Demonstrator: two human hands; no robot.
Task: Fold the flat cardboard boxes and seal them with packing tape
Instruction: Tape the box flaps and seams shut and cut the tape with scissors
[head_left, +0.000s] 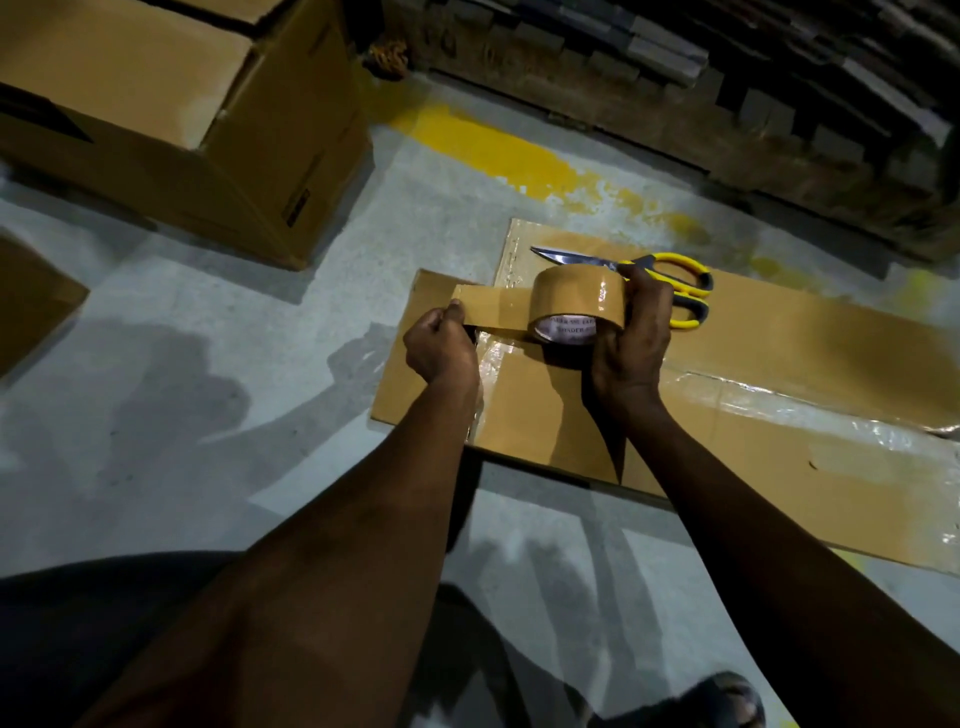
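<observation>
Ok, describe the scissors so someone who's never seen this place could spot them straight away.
Find the flat cardboard sheets on the grey concrete floor. On the far sheet, just beyond the right hand gripping the brown tape roll, lie the scissors. Nothing else there has steel blades and yellow-and-grey handles.

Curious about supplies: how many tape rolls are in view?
1. The tape roll is held in the right hand over the flat cardboard, its free end pinched by the left hand. Others could lie outside the picture.
</observation>
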